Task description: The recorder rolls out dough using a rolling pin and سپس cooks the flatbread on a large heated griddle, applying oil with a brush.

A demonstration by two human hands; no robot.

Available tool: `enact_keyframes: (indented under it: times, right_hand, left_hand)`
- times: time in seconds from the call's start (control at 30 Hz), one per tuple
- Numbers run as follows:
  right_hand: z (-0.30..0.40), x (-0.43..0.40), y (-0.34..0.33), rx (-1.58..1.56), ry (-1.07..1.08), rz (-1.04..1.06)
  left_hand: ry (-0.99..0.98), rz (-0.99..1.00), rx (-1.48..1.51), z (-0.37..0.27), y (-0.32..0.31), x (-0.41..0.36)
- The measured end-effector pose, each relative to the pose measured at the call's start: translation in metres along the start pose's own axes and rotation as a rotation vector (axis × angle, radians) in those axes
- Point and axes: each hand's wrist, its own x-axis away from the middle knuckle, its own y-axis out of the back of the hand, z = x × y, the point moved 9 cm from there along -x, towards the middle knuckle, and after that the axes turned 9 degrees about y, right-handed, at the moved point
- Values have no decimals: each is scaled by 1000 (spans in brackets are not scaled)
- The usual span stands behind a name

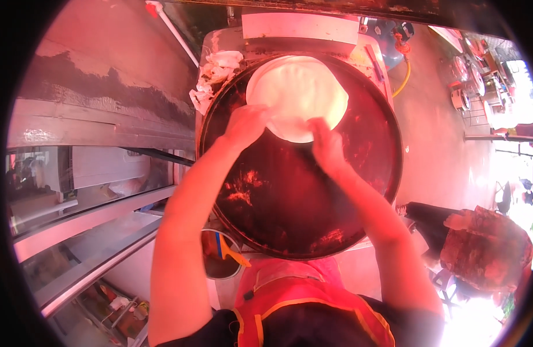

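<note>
A round sheet of pale dough (299, 93) lies on the upper part of a large dark round griddle (292, 199). My left hand (249, 123) is at the lower left edge of the sheet, its fingers on the rim. At the lower right edge, my right hand (327, 141) pinches the dough's rim between thumb and fingers. The sheet's surface shows soft ripples. Light patches mark the griddle below and left of the dough.
Crumpled tissues (223, 63) lie beyond the griddle's upper left rim. A pot (225, 269) holding an orange-handled brush (234, 253) stands at lower left. A yellow hose (405, 80) runs at upper right. Glass-fronted shelving (97, 212) is on the left.
</note>
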Motion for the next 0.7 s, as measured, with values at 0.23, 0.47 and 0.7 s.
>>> enact_keyframes:
  times: [0.23, 0.47, 0.7]
  right_hand:
    - [88, 79, -87, -152, 279, 283]
    - [55, 58, -49, -64, 423, 240]
    - [-7, -7, -7, 230, 326, 284]
  left_hand:
    - [-427, 104, -271, 37, 7, 107]
    - [-50, 507, -661, 55, -4, 128]
    - [-294, -101, -81, -26, 7, 40]
